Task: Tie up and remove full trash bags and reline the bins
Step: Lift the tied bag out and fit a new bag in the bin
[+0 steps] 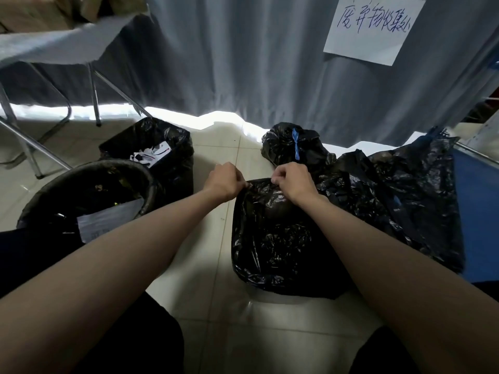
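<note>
Both hands pinch the top edge of a black trash bag (272, 238) on the tiled floor: left hand (225, 182) and right hand (293, 182) close together. Beyond them sits a tied bag (291, 147); left of the grip, two lined bins (151, 147).

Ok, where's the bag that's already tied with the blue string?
The tied bag sits on the floor, center-right in the head view, just beyond the right hand and in front of the grey curtain.
</note>
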`<state>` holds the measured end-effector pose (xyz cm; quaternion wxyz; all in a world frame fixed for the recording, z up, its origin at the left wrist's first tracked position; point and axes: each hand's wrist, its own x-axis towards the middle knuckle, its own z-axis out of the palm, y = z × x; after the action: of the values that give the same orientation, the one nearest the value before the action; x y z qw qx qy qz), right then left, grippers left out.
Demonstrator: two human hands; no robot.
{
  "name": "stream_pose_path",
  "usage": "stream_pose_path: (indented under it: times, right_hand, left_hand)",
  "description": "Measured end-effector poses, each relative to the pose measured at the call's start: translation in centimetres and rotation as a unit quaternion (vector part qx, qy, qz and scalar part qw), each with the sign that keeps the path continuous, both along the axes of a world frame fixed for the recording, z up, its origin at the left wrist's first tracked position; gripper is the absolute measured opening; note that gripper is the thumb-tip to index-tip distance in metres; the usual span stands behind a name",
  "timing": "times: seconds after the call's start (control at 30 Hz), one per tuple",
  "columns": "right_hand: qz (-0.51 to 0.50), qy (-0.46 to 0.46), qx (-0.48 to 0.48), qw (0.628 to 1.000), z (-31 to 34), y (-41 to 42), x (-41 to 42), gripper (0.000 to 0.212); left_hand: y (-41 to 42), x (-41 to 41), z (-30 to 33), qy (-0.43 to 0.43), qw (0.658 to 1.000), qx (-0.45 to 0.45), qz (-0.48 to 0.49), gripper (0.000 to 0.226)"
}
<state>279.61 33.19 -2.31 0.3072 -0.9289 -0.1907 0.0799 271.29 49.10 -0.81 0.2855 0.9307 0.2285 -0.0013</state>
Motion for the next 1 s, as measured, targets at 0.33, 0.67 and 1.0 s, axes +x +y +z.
stream_pose_path:
  times: [0.33,0.67,1.0]
  right_hand:
    - [-0.021,-0.006,-0.026,0.999,-0.1,0.7,0.1,0.027]
    - [-0.025,0.022,-0.120,0.992,-0.2,-2.2,0.6,0.028]
    - [-0.064,0.081,-0.134,0.986,0.8,-8.4,0.8,0.024]
  left_hand:
    - [1.1,0.2,-1.2,0.118,0.974,-0.186,0.044,0.019]
    - [0.0,0.3,-2.0,0.044,0.989,-0.131,0.048,0.012]
    - [-2.3,0.4,-1.1,0.026,0.998,-0.054,-0.035,0.010]
